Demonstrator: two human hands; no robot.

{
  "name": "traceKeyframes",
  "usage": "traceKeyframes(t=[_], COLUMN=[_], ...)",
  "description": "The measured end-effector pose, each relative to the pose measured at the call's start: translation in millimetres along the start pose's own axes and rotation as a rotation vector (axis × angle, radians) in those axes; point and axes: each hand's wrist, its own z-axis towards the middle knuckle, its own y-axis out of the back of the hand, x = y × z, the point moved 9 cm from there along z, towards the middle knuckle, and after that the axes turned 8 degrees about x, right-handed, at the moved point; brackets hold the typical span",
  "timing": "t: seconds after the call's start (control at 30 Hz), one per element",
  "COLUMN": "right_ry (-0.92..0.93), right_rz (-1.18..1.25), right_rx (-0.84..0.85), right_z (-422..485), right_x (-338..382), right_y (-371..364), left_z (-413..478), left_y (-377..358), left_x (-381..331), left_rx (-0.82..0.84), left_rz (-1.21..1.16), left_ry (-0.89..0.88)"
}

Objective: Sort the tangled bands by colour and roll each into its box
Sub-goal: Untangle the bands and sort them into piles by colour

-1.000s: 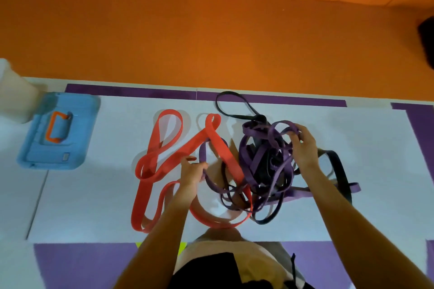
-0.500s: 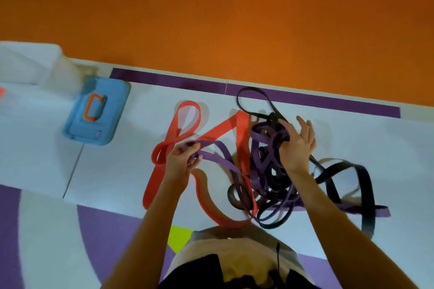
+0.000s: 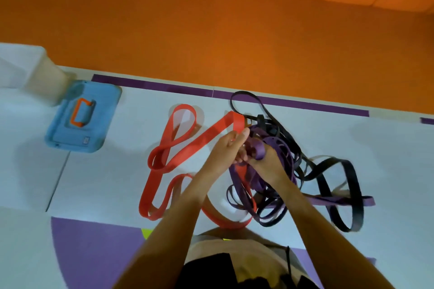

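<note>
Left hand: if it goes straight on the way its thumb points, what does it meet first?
Likely the red band: its folded end sits just beyond the left hand. Depth is unclear; it may pass above.

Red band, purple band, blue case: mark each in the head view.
red band (image 3: 206, 135), head view, on the wide diagonal stretch.
purple band (image 3: 338, 200), head view, on the flat stretch at far right.
blue case (image 3: 103, 124), head view, on the bare top near its right edge.

Bare left hand (image 3: 229, 150), right hand (image 3: 265, 164), bare forearms (image 3: 183, 206), beige top (image 3: 211, 248), black garment (image 3: 206, 270) beneath, thin black cord (image 3: 288, 263)
</note>
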Motion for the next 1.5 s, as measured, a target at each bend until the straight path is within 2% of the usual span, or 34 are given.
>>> traceKeyframes(t=[0.1, 0.17, 0.23, 0.3, 0.37, 0.47, 0.57, 0.67, 0.77, 0.9, 0.97, 1.03, 1.2, 1.3, 1.4, 1.5], right_ry=[-0.077, -0.063, 0.013, 0.075, 0.085, 0.1, 0.13, 0.103, 0.077, 0.147, 0.182, 0.187, 0.101, 0.002, -0.064, -0.025], right_rz=[0.186, 0.193, 0.064, -0.131, -0.265, -0.53, -0.722, -0.82, -0.943, -0.998, -0.966, -0.882, -0.555, -0.472, -0.538, -0.643], right_rx=[-0.289, -0.496, -0.622, -0.654, -0.661, -0.538, -0.218, 0.055, 0.208, 0.184, 0.188, 0.195, 0.149, 0.128, 0.067, 0.038], right_z=[-17, -36, -57, -72, -82, -79, -66, -61, -58, -50, -46, -43, -34, -31, -29, -31], right_x=[-21, -28, -26, -20, -22, -21, -29, -51, -75, -83, -86, -91, -106, -110, -103, -87], right_y=[46, 84, 116, 133, 143, 137, 103, 78, 66, 69, 68, 68, 85, 88, 83, 70], left_z=[-4, -6, -4, -2, -5, 1, 12, 19, 17, -3, -20, -36, -73, -99, -112, -113], left_y=[17, 31, 36, 30, 17, -9, -43, -59, -55, -31, -12, 10, 53, 72, 93, 109], left_x=[18, 44, 75, 102, 122, 130, 117, 104, 98, 90, 93, 90, 45, 29, 37, 48], left_rx=[-0.137, -0.261, -0.288, -0.233, -0.171, -0.103, -0.032, -0.082, -0.186, -0.381, -0.502, -0.609, -0.727, -0.767, -0.792, -0.8], left_rz=[-0.074, -0.098, 0.018, 0.158, 0.195, 0.142, 0.053, 0.066, 0.079, -0.061, -0.192, -0.227, -0.043, -0.027, 0.103, 0.261], left_ry=[0.0, 0.08, 0.221, 0.363, 0.473, 0.502, 0.435, 0.382, 0.341, 0.294, 0.294, 0.256, 0.003, -0.077, 0.008, 0.115])
